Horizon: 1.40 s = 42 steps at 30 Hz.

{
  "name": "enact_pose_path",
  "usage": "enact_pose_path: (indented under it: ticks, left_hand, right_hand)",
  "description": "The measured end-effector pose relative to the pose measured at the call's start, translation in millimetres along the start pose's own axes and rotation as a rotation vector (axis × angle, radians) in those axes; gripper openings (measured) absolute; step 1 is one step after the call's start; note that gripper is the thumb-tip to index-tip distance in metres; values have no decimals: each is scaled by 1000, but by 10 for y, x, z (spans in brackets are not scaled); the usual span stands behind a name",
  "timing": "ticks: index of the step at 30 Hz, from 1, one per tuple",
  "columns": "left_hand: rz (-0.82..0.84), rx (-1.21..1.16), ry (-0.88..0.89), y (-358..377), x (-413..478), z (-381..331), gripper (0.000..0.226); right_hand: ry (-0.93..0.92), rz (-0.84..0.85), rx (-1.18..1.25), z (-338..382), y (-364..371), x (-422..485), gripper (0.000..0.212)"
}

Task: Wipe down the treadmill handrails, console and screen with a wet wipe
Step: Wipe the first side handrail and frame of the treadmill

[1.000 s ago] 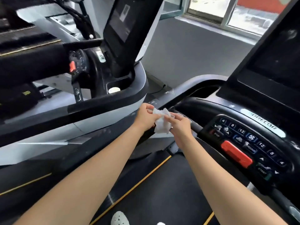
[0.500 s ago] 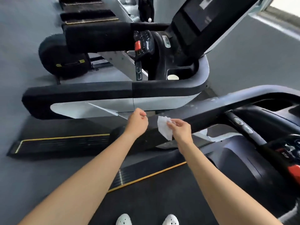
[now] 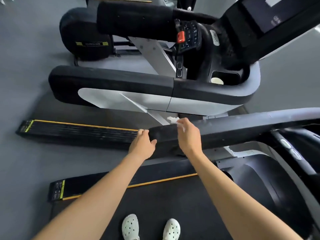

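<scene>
- Right hand [image 3: 187, 135] pinches crumpled white wet wipe [image 3: 172, 120] on top of long black matte treadmill handrail [image 3: 242, 129].
- Left hand [image 3: 142, 144] rests slack-fingered on rail's end, clenching nothing.
- Wipe: light, limp, damp; likely bunches, so hold it wadded under fingertips.

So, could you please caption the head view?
Right hand holds a wet wipe at the handrail; left hand rests on its end.
</scene>
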<state>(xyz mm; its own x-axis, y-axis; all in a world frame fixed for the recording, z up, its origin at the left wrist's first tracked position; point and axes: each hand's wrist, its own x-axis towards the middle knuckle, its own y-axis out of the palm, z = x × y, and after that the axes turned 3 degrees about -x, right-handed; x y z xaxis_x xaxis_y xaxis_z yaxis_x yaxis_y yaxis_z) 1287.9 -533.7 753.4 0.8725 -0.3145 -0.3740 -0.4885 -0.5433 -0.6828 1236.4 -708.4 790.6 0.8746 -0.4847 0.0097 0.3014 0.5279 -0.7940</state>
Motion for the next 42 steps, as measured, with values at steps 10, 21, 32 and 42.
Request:
enact_pose_path:
  ticks: [10,21,32,42]
  left_hand:
    - [-103,-139,51,37,6,154,60]
    - [-137,-188,46,64,56,225,53]
    - [-134,-220,30,74,50,249,60]
    - [-129,-196,37,60,55,236,58]
  right_hand:
    - [-665,224,-410,-237,184,-123,43]
    - [-623,238,-370,-58,590,-123,50]
    - [-372,89,-363,-175,421,141,44]
    - [-582,194,-454,-145,284,28,53]
